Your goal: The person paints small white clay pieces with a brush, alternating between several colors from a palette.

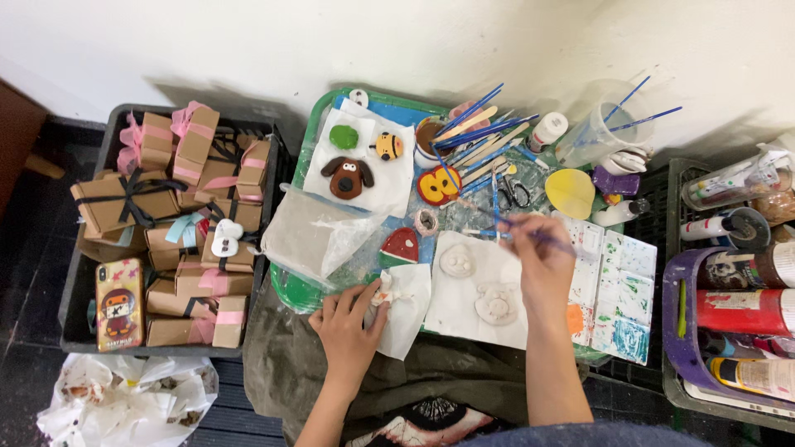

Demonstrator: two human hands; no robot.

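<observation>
Your left hand (348,323) pinches a small unpainted white clay figure (383,291) against a sheet of white tissue (408,319) at the near edge of the green plastic tray (291,291). Your right hand (542,261) is closed on a thin blue-handled paintbrush (517,225), held over the middle of the tray.

The figure sits right on the tray's near edge, half on loose tissue. If the tissue slides, the piece could tip off onto the cloth below and chip.

Your right forearm crosses directly above two more unpainted round clay faces (476,285) on white paper. Drop the wrist and you may smudge or press them.

Just beside that hand lies the white paint palette (617,290) with wet-looking colour. A sleeve or a loaded brush dragged across it could mark the bare pieces.

At the tray's far edge, the clear plastic cup with brushes (598,132) stands tall among loose sticks, so a careless reach there could knock it over onto the finished brown dog-face piece (348,176).
</observation>
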